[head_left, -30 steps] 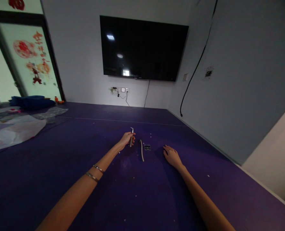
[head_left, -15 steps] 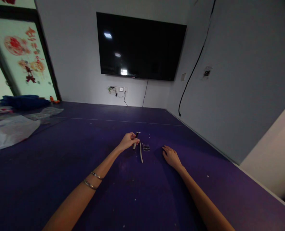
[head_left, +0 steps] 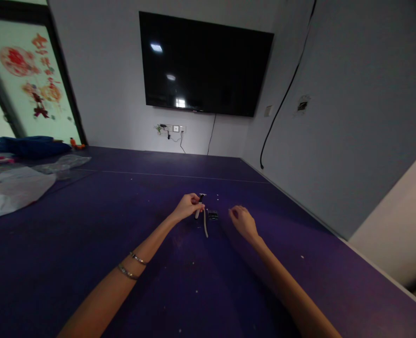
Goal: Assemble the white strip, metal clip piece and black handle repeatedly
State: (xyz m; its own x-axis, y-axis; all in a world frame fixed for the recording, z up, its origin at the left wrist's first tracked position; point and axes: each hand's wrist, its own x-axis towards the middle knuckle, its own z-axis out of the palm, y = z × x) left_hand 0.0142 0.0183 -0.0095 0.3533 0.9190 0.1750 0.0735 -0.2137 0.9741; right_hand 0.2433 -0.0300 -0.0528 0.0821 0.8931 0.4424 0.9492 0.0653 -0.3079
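Note:
My left hand [head_left: 187, 207] pinches a razor [head_left: 199, 207], with a black neck and pale handle, its narrow white T-shaped head pointing up. Just right of those fingers, a thin, slightly curved grey-white strip [head_left: 205, 225] lies on the purple surface. A small dark, flat rectangular piece [head_left: 213, 215] with lighter markings is beside the strip; its kind is too small to make out. To the right of this piece, my right hand [head_left: 243, 220] hovers with fingers loosely bent and nothing visible in them.
White bits dot the broad purple surface [head_left: 123, 225]. Clear plastic wrap [head_left: 65, 163], a white sheet [head_left: 18, 190] and a dark blue cloth bundle [head_left: 34, 146] lie at the left. A black cable [head_left: 281, 103] hangs along the right wall, and a television [head_left: 204, 65] hangs ahead.
My right hand has shifted left, towards the small dark piece, and its fingers have bent from lying flatter. My left hand keeps the razor in nearly the same place.

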